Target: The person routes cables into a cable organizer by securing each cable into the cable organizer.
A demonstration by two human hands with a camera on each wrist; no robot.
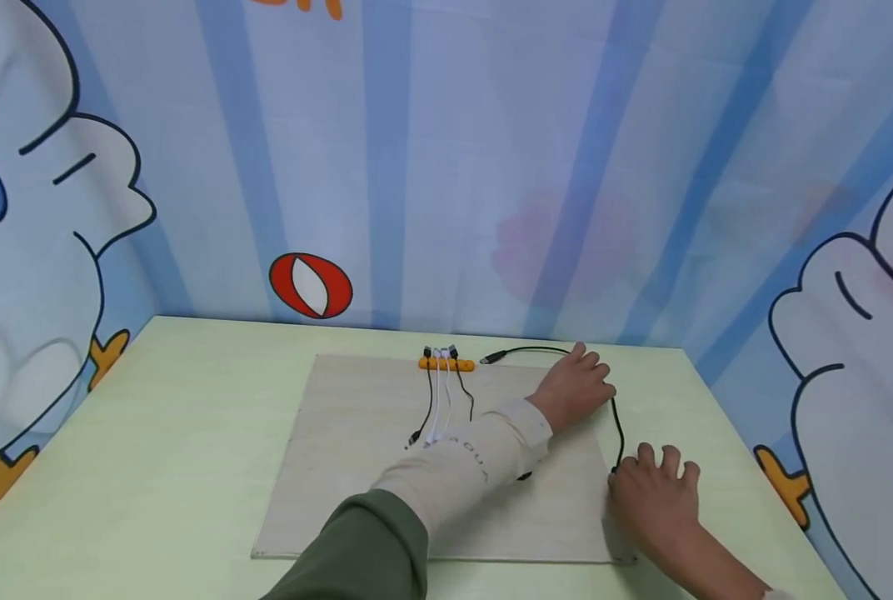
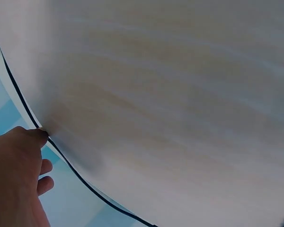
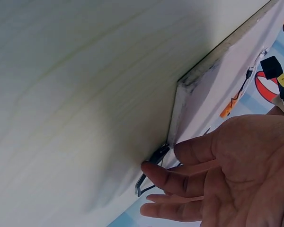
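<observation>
A black cable [image 1: 617,425] runs along the back and right side of a pale wooden board [image 1: 371,517]. Near the board's back right corner, my left hand [image 1: 576,387] pinches the cable between thumb and finger, as the left wrist view shows with the cable [image 2: 87,184] curving past. One plug [image 1: 494,357] lies free behind the board. Beside the right edge, my right hand [image 1: 656,496] has thumb and index finger at the cable's other plug [image 3: 159,153]. On the board, an orange cable holder [image 1: 465,365] carries several black and white cables, partly hidden by my left sleeve.
The board lies on a pale yellow-green table [image 1: 192,450]. A blue striped curtain [image 1: 446,183] with cartoon figures stands behind and at both sides. Another black cable end [image 1: 525,476] pokes out beneath my left forearm, which crosses over the board.
</observation>
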